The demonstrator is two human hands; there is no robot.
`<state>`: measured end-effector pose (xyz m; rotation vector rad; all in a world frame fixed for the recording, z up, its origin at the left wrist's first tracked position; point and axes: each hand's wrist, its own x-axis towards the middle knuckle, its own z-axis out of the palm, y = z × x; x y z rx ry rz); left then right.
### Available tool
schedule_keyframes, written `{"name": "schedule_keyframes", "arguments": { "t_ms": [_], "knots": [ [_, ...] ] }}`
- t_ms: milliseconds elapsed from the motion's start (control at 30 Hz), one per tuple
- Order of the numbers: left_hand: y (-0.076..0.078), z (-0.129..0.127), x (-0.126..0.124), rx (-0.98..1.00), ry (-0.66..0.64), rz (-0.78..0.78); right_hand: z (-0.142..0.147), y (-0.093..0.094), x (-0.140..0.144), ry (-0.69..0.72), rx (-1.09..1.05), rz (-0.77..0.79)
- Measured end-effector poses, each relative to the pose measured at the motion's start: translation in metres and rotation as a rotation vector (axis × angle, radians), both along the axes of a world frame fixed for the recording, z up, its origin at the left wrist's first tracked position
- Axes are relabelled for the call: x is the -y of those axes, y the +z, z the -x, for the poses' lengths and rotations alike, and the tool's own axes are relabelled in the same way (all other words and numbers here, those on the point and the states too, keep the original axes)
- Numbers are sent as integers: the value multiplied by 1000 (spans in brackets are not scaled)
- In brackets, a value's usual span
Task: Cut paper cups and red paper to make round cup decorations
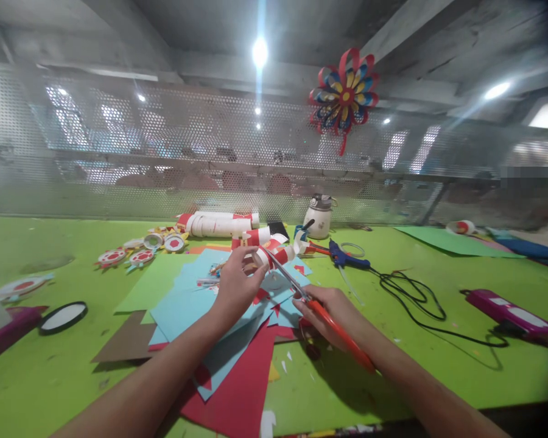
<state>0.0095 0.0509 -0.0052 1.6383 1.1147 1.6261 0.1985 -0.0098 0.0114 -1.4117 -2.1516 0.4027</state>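
One left hand (237,283): we pinch a red-and-white tube (283,255) between thumb and fingers, above light-blue paper (182,304) on the green table (393,377).
Right hand (326,307): we grip orange-handled scissors (324,319), blades reaching to the tube.
Blade risk: our left fingertips sit just beside the steel, so a slip could nick us.
Tube risk: squeezing too hard could crush it.
Blue glue gun (344,255): beyond our right hand; if hot, it could burn us.
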Motion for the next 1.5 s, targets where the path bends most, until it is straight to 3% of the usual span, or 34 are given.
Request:
{"name": "schedule_keyframes", "arguments": {
  "t_ms": [300,500,733,900,1033,1167,1300,1500],
  "knots": [
    [-2,1,-2,20,-4,-15,2,-1,-2,-3,22,-16],
    [-6,-1,-2,13,-50,-70,-4,-6,-9,12,-103,121],
    [-6,-5,4,-79,-30,-90,3,-2,-3,-53,-5,17],
    [-5,-3,2,-100,-18,-69,0,-2,-4,-36,20,52],
    [4,4,-3,26,86,123,-9,-5,-13,-93,90,17],
    [14,14,-9,374,0,319,-16,-7,-22,-182,172,-3],
    [19,23,-16,635,-48,280,-22,-8,-30,-253,277,-10],
    [29,37,-20,642,101,229,-29,-11,-37,-314,421,19]
  ]
}}
